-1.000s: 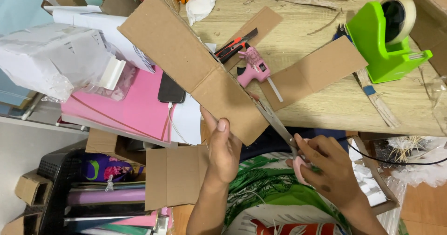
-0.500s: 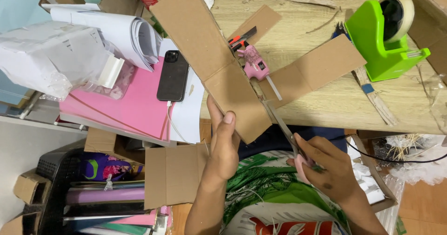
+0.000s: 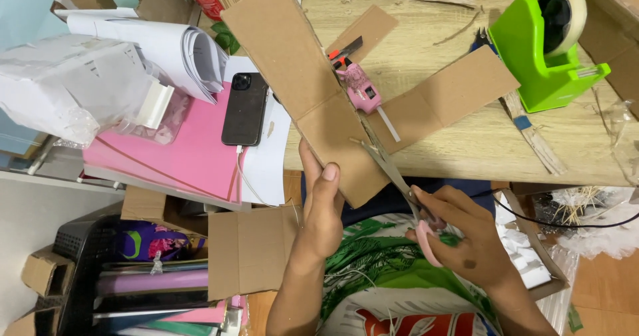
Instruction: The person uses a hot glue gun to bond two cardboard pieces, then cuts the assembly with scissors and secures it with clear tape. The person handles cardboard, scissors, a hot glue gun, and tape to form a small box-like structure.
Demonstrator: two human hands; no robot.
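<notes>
My left hand [image 3: 322, 206] grips the near end of a long brown cardboard strip [image 3: 293, 63] that rises up and to the left over the desk. My right hand [image 3: 459, 233] holds pink-handled scissors [image 3: 399, 179], their blades set into the strip's right edge near its lower end. A second cardboard piece [image 3: 449, 99] lies flat on the wooden desk [image 3: 466, 143] just right of the cut. A pink glue gun [image 3: 359, 89] lies partly hidden behind the strip.
A green tape dispenser [image 3: 549, 49] stands at the right. A black phone [image 3: 245, 108] rests on pink sheets [image 3: 180, 159] beside rolled white papers [image 3: 160, 43]. A cardboard box [image 3: 246, 249], a black crate [image 3: 86, 243] and paper rolls sit below the desk edge.
The cardboard strip has swung further to the right and upward, uncovering the phone. The scissors have moved along the strip's edge.
</notes>
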